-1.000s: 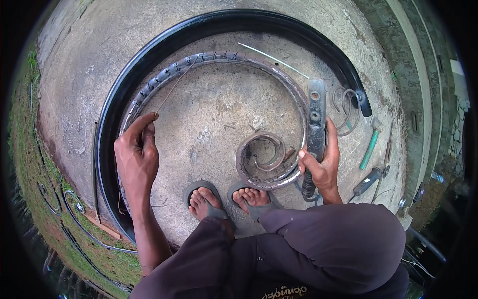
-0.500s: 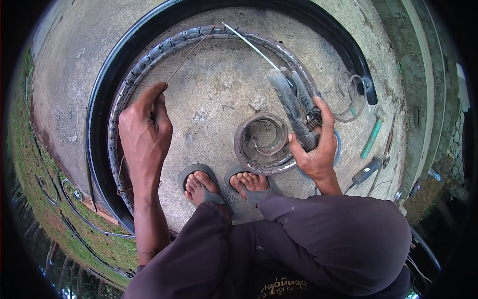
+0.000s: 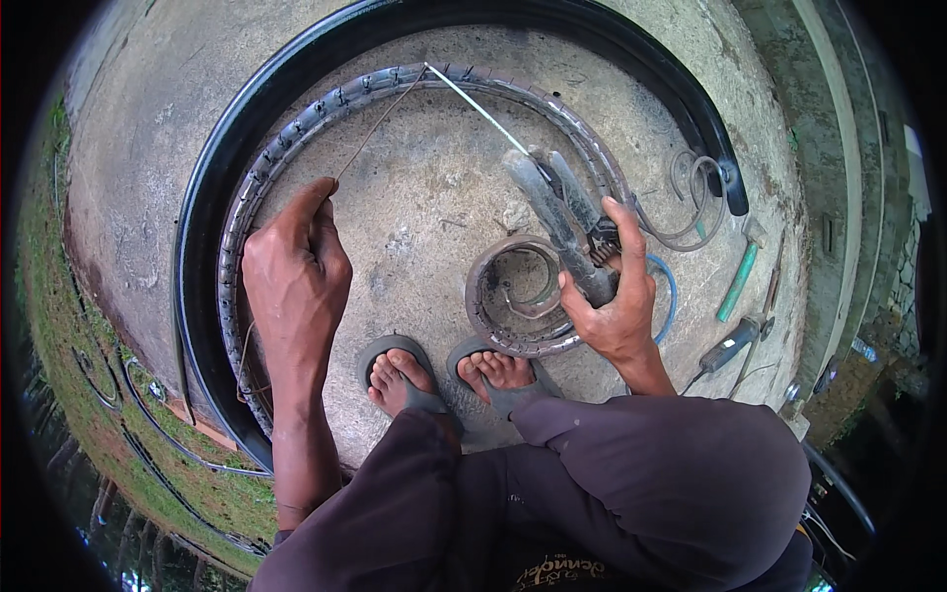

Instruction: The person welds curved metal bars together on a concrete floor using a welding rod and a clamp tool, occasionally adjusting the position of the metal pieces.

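Pinched in my left hand [image 3: 298, 271] is a thin brownish metal rod [image 3: 378, 125], slanting up and away. My right hand [image 3: 619, 306] is wrapped round a worn grey welding electrode holder [image 3: 554, 209] with a spring near its grip. From its jaws runs a pale welding electrode [image 3: 480, 111]. The far ends of rod and electrode come together over the far part of a curved metal strip [image 3: 286, 140]; whether they touch it I cannot tell. Small notches or prongs line this strip, which bends round to the right and ends in a coil [image 3: 476, 296] near my feet.
A thick black curved tube [image 3: 194, 222] arches around the strip on the concrete floor [image 3: 414, 217]. To the right lie a looped grey hose [image 3: 705, 183], a green-handled hammer [image 3: 738, 283] and a dark power tool [image 3: 728, 343]. Blue cable [image 3: 672, 301] passes behind my right hand.
The electrode holder and my right hand have shifted slightly left. The electrode's tip has moved left and nearer, meeting the rod's tip. My left hand has moved slightly right and nearer.
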Available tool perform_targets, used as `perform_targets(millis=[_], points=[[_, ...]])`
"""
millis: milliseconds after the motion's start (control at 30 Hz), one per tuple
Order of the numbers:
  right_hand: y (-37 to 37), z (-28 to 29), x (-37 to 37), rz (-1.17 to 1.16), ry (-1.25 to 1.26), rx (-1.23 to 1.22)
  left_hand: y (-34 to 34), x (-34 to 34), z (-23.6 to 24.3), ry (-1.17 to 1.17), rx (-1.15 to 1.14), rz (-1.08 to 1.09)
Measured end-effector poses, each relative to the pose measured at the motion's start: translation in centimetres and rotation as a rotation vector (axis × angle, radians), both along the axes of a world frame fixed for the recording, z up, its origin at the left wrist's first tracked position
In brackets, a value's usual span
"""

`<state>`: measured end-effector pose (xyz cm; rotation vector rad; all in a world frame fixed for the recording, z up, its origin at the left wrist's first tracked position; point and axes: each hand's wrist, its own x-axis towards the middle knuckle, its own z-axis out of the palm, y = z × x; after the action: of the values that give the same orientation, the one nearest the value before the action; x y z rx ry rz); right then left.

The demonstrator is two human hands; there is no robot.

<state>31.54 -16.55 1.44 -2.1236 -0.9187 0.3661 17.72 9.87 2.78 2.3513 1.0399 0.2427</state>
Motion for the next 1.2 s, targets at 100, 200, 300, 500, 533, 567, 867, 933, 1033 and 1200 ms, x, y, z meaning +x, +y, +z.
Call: perform_targets(millis=[100, 200, 300, 500, 533, 567, 867, 933, 1033, 1200], points=[[-0.4, -0.3, -0.1, -0.011, 0.009, -0.027, -0.1, 0.1, -0.3, -0.034, 0.002, 0.001], [-0.5, -0.2, -0.2, -0.019, 0.051, -0.029, 0.0, 0.1, -0.3, -0.051, -0.018, 0.013], [-0.3, 0.0, -0.3, -0.007, 0.015, -0.018, 0.0, 0.0, -0.6, -0.088, -0.002, 0.010], [-0.7, 0.1, -0.1, -0.018, 0.064, -0.039, 0.2, 0.1, 0.0, -0.036, -0.031, 0.014], [-0.7, 0.3, -0.1, -0.029, 0.059, -0.032, 0.3, 0.2, 0.0, 0.051, 0.027, -0.002], [-0.8, 0.4, -0.2, -0.040, 0.062, -0.026, 0.2, 0.2, -0.1, -0.013, -0.004, 0.012], [-0.4, 0.5, -0.1, -0.037, 0.030, 0.003, 0.2, 0.3, -0.2, -0.063, -0.015, 0.025], [-0.3, 0.3, 0.0, -0.035, 0.013, 0.012, 0.2, 0.3, -0.2, -0.047, -0.037, 0.036], [-0.1, 0.0, 0.1, -0.032, 0.016, 0.000, 0.3, 0.3, -0.1, -0.047, -0.019, 0.026], [0.1, 0.3, 0.0, -0.023, 0.047, -0.012, 0.4, 0.3, -0.2, -0.045, -0.017, 0.022]])
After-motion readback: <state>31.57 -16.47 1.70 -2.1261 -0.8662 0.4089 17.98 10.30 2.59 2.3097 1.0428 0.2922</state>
